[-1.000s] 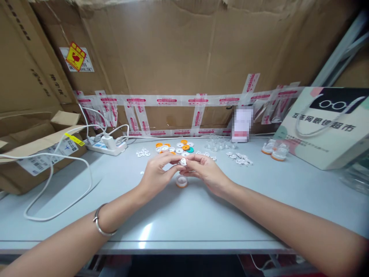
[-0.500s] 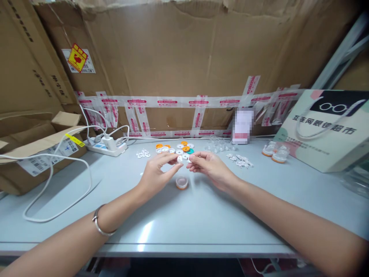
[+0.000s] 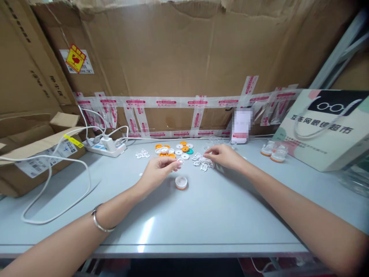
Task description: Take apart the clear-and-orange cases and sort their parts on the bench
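My left hand is closed in a pinch on a small white plastic piece, held just above the table. My right hand has its fingers drawn together at the edge of a pile of small openwork white plastic parts. What lies between those fingertips is hidden. Below and between the hands stands a round clear cup with an orange base. Behind my left hand lie several orange and white discs, with a teal disc among others to their right.
Small white round parts lie left of the discs. Clear plastic pieces sit at the back. Two clear-and-orange assemblies stand beside a paper bag. A power strip, cables and an open carton occupy the left; a phone leans behind.
My right hand has left my left hand and moved right and outward. The white openwork parts now lie further left, by its fingers. My left hand still pinches a white piece.
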A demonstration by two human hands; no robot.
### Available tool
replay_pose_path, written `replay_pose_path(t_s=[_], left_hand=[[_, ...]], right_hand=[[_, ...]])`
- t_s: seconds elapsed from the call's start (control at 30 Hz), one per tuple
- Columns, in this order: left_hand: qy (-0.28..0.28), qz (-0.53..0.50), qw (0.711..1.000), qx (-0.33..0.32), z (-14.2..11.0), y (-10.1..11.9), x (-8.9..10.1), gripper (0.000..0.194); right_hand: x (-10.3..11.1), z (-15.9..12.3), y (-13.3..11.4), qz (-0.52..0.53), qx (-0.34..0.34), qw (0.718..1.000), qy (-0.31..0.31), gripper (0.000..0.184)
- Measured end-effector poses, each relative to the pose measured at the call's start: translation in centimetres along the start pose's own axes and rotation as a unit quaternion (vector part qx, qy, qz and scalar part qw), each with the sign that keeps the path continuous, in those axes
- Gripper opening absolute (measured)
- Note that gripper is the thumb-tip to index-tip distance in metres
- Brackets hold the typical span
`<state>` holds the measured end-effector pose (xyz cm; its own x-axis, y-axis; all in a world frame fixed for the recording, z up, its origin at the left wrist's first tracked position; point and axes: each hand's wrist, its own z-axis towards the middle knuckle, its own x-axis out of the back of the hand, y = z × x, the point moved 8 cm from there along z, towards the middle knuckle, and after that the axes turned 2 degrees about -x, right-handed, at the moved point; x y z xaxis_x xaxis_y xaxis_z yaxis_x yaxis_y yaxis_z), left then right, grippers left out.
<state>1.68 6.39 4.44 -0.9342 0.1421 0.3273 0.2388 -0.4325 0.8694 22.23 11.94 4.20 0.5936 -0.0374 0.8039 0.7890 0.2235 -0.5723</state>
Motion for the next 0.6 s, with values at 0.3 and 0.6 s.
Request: replay_pose_path(t_s=[0.3, 0.6], left_hand=[[-0.034, 0.119, 0.99, -0.061, -0.3, 1.1, -0.5, 0.023], [0.025, 0.394, 0.858, -0.328, -2.4, 4.2, -1.7, 0.017]], right_hand=[[-5.1, -4.6, -8.1, 0.36, 0.039, 0.921, -0.141, 0.026], [-6.5, -4.5, -6.6, 0.486, -0.038, 0.865, -0.119, 0.026]])
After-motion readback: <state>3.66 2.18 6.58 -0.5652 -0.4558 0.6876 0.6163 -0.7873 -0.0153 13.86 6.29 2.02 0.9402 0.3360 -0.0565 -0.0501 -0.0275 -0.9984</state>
